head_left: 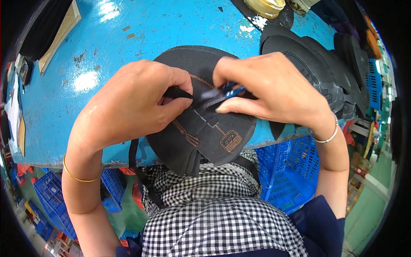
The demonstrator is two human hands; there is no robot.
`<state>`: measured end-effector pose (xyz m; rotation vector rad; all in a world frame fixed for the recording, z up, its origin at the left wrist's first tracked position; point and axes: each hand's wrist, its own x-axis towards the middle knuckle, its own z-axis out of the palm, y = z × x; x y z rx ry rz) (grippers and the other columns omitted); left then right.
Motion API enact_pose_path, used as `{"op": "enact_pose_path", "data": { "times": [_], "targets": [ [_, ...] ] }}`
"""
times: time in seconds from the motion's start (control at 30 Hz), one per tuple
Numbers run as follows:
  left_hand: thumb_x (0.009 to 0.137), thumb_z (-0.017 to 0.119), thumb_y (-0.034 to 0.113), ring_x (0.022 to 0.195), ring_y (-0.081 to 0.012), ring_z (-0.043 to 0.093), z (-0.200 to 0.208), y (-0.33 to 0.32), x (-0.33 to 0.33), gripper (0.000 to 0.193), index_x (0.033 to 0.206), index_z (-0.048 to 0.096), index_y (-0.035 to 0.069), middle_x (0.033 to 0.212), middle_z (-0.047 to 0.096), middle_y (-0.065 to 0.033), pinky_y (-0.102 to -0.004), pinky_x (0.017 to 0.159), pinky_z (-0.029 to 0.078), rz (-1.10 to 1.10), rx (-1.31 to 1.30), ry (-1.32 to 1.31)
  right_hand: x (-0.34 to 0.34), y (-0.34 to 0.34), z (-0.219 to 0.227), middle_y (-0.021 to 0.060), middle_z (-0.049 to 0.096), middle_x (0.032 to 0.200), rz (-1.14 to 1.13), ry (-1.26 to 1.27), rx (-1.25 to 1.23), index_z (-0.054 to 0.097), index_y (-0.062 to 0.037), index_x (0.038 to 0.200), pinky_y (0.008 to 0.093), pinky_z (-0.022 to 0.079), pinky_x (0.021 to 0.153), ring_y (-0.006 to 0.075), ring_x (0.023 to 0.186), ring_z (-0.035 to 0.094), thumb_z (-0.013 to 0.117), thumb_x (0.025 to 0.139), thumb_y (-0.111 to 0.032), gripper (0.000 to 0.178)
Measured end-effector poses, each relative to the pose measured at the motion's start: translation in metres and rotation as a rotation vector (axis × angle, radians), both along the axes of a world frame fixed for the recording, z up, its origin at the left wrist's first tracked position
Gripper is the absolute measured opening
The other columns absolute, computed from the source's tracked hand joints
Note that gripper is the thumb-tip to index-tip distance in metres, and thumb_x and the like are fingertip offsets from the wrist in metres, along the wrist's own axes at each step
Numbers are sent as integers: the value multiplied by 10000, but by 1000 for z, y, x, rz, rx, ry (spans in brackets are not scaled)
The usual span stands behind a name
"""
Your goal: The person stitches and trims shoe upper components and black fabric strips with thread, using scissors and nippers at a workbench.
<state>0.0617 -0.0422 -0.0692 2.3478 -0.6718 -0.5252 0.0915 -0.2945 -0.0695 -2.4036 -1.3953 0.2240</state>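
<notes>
A rounded black fabric panel (171,147) with orange-brown stitching lies at the front of the blue table, partly over its near edge. My left hand (139,96) is closed, thumb and forefinger pinching a raised black piece (177,93) above the panel. Whether that piece is joined to the panel is hidden. My right hand (267,88) is closed round a small blue-and-metal hand tool (227,95) with a ridged strip. Motion blurs the tool, and its working end cannot be made out. It sits just right of the pinched piece, over the panel's middle.
More black shaped panels (317,64) are stacked at the right. A yellowish round container (265,6) stands at the far right on a black piece with white residue. Blue plastic crates (287,180) are below the table edge. A gold-faced board (60,34) lies far left.
</notes>
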Motion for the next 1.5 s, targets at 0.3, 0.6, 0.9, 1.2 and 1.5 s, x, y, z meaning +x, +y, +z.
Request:
{"op": "enact_pose_path", "data": {
  "times": [0.3, 0.6, 0.9, 1.2, 1.5],
  "targets": [
    [864, 691, 73, 649, -274, 592, -4, 5, -3, 112, 939, 640, 8, 718, 597, -123, -363, 622, 464, 7, -86, -6, 1, 15, -8, 105, 652, 737, -15, 36, 21, 601, -86, 930, 436, 503, 606, 334, 692, 662, 670, 938, -375, 298],
    [976, 667, 216, 579, 33, 348, 6, 64, -7, 177, 1048, 716, 62, 721, 505, 103, -186, 496, 198, 495, -722, 215, -74, 21, -7, 185, 726, 1142, 12, -281, 31, 667, 2, 1075, 271, 471, 451, 131, 543, 584, 696, 843, -201, 310],
    [1059, 565, 338, 602, 20, 493, 36, 57, -13, 332, 1238, 688, 87, 725, 566, 70, -105, 557, 349, 539, -449, -317, -81, 38, -21, 295, 721, 1081, -56, -358, 88, 651, 13, 849, 254, 430, 391, 92, 470, 566, 666, 850, -169, 183],
    [1001, 636, 348, 587, -7, 445, 48, 45, -13, 224, 1016, 657, 126, 690, 529, 63, -137, 600, 323, 465, -442, -186, -91, 45, -11, 319, 711, 1078, -145, -308, -6, 670, 35, 912, 272, 471, 411, 123, 486, 632, 677, 774, -121, 208],
    [925, 720, 239, 614, 16, 334, 44, 41, -11, 175, 978, 706, 73, 739, 490, 105, -192, 547, 195, 525, -539, -215, -90, 44, -7, 341, 699, 1097, -87, -296, -46, 675, 62, 994, 272, 466, 404, 144, 517, 655, 664, 781, -102, 269]
  ]
}}
